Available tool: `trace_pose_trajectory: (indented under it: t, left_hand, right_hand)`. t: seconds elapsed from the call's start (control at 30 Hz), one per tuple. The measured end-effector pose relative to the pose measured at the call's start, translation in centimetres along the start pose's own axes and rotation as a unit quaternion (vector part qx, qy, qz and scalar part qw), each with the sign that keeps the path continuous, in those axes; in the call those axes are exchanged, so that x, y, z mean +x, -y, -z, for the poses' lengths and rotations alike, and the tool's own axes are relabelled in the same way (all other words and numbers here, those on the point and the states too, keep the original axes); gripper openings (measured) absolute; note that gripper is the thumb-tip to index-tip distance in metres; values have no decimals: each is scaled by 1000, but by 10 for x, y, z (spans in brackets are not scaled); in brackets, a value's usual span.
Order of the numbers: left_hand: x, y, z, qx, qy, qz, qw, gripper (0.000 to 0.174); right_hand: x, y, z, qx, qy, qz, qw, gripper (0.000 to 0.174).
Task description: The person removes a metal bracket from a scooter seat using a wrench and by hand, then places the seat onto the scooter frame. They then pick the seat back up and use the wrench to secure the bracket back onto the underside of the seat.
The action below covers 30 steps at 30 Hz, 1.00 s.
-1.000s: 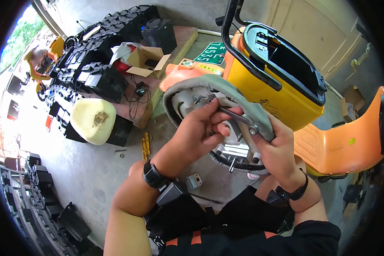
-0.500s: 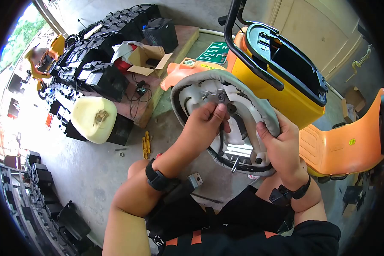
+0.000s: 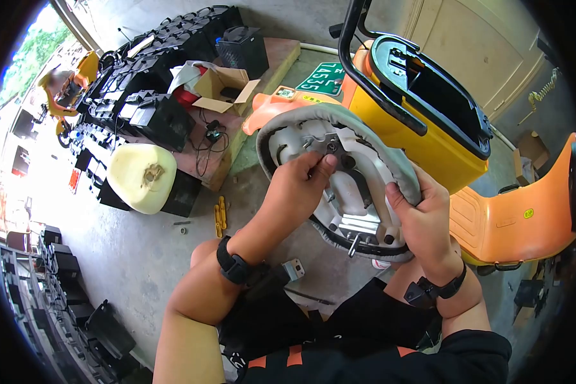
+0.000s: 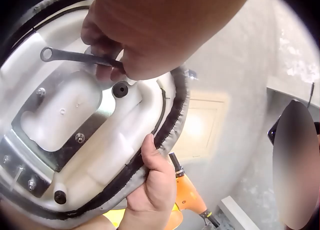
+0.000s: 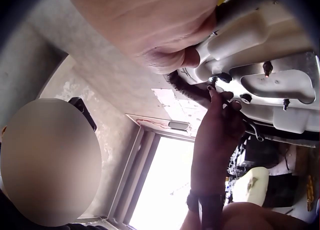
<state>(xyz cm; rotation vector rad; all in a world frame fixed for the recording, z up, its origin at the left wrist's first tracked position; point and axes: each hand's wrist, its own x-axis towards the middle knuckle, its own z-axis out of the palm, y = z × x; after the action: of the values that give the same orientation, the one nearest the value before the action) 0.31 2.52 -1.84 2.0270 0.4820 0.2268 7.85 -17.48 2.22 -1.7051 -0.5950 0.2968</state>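
Observation:
A grey-covered scooter seat point(image 3: 368, 130) is tipped so its white underside, with metal brackets and bolts, faces up. My right hand point(image 3: 422, 214) grips its right edge, with the thumb over the padded rim. Over the upper part of the underside, my left hand point(image 3: 297, 187) has thumb and fingertips at a metal bracket point(image 3: 331, 144). In the left wrist view a wrench point(image 4: 75, 56) sticks out from that hand, its ring end free over the seat. The wrench's other end is hidden inside the left hand.
Behind the seat stands a yellow and orange scooter body point(image 3: 429, 141). A cream foam cushion point(image 3: 141, 179) sits on black batteries point(image 3: 150, 121) at the left. An open carton point(image 3: 227, 89) and yellow tools point(image 3: 219, 217) lie nearby. An orange scooter part point(image 3: 512, 217) is at the right.
One second ago the wrench lay across the underside toward the right hand; it has since swung back beneath the left hand. The seat has turned slightly and shifted right. The right hand still grips the edge.

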Motion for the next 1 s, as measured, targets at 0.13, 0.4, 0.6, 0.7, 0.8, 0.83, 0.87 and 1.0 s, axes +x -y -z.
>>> trace_pose_trajectory:
  t: [0.13,0.4,0.6,0.7,0.8,0.83,0.87,1.0]
  left_hand:
    - [4,1,0,-22,11,13,1000,44]
    - [3,-13,2,-331,130,109,928,39]
    - [0,-19,0,-453,173,150,862,38]
    - [-2,-25,1,-521,162,190,816,39]
    - [-1,-20,0,-608,166,206,748,42]
    - [0,-18,0,-628,183,200,729,43]
    - [0,-16,0,-647,199,193,710,43]
    - [1,-7,0,-675,244,158,678,42]
  right_hand:
    - [0,0,0,-14,0,-5,1000,36]
    - [0,1,-1,-16,5,2,1000,37]
    - [1,0,-1,-18,15,10,1000,38]
    - [0,-6,-5,-12,11,16,1000,39]
    - [0,-8,-4,-2,28,39,999,42]
    - [1,-7,-6,1,21,37,999,43]
    - [1,-6,-6,4,14,36,999,44]
    - [0,-4,-4,-8,20,46,999,44]
